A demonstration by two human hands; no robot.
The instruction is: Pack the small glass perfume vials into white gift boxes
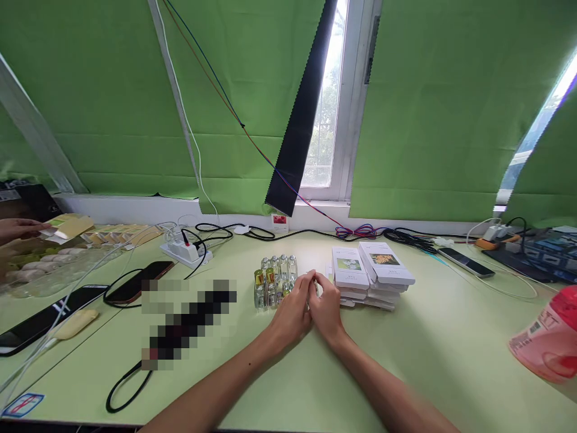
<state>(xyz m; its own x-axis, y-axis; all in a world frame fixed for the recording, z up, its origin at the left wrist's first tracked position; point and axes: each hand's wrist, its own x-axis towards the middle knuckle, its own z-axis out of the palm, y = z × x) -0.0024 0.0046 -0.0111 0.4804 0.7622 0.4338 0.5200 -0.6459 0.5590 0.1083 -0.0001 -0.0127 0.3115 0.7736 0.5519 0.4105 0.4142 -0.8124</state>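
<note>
Two bare hands meet on a pale green table (428, 355). The left hand (293, 310) and right hand (327, 308) press fingertips together; whether they pinch anything cannot be told. Touching the left fingers, small clear glass bottles (276, 279), some gold-capped. Just beyond the right fingers, stacked white boxes (372, 273).

Small clear glass bottles with gold caps (274, 281) stand clustered mid-table on the pale green tabletop (433, 355). Left hand (293, 313) and right hand (325, 310) meet touching each other, just in front and right of the cluster. Two stacks of flat white printed boxes (372, 275) sit just right of the hands. White power strip (186, 250) lies behind-left of the bottles, black cables (234, 230) running behind along the wall. Dark slab phone (466, 262) lies far right behind; pink plastic bottle (547, 337) lies on its side at right edge. Another person's hand (20, 228) is at far left.
</note>
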